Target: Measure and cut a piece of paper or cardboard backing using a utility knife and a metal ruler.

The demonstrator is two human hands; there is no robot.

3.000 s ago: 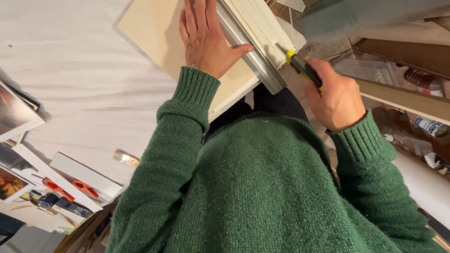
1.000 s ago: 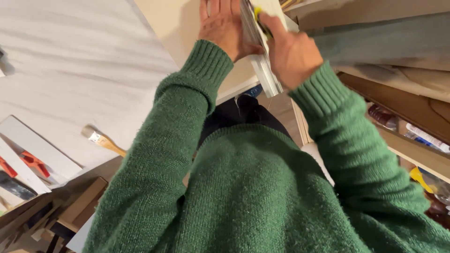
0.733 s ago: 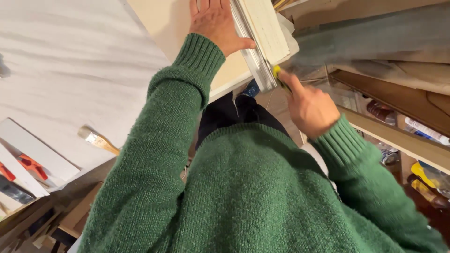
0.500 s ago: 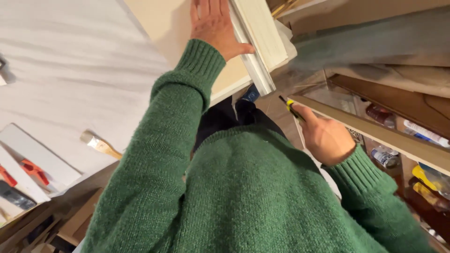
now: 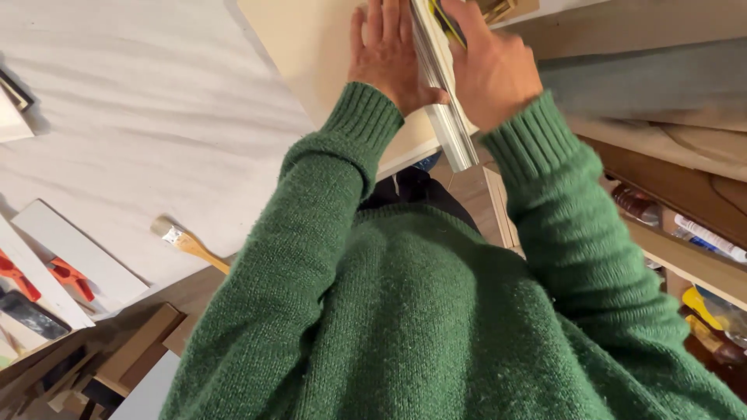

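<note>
My left hand [image 5: 387, 54] lies flat, fingers together, on a cream board [image 5: 311, 54] at the top of the view, its thumb side against a long metal straightedge [image 5: 443, 109]. My right hand [image 5: 490, 66] is closed around a yellow-and-black utility knife [image 5: 443, 12], held against the far side of the straightedge; the blade is hidden by my fingers. Both arms wear green knitted sleeves.
A white cloth-covered worktable [image 5: 132, 117] spreads to the left. A small paintbrush [image 5: 187, 243] lies near its edge, with white boards [image 5: 78, 260] and orange-handled clamps [image 5: 66, 274] beyond. Wooden shelves [image 5: 685, 249] with tubes and bottles stand at right.
My right hand, which had drawn the knife back toward my body half a second ago, has moved up to the top of the straightedge again. My left hand stays pressed on the board.
</note>
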